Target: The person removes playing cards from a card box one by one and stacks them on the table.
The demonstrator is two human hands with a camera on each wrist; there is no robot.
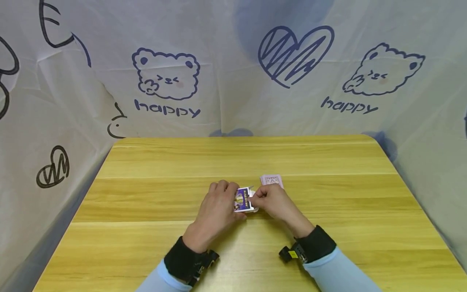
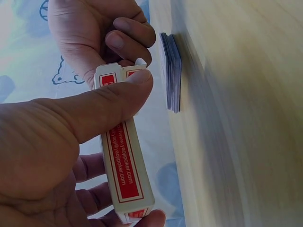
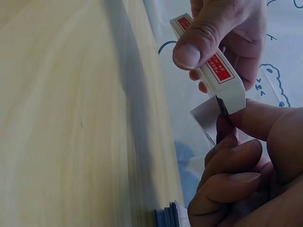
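Observation:
A small playing card box (image 1: 240,199) with a purple and yellow front is held just above the table by my left hand (image 1: 216,207). The left wrist view shows the thumb lying along the box's red and white narrow side (image 2: 122,165), with the other fingers behind it. My right hand (image 1: 277,202) pinches the open end of the box between thumb and index finger, its other fingers curled in. From that end a white flap (image 3: 204,116) sticks out. Just beyond the right hand lies a stack of playing cards (image 1: 273,179), patterned back up.
Both hands are over the middle of a wooden table (image 1: 153,162). A pale cloth (image 1: 226,81) with drawn bears and hearts hangs behind the table and along its sides. Each wrist wears a black strap (image 1: 316,244) with a small camera.

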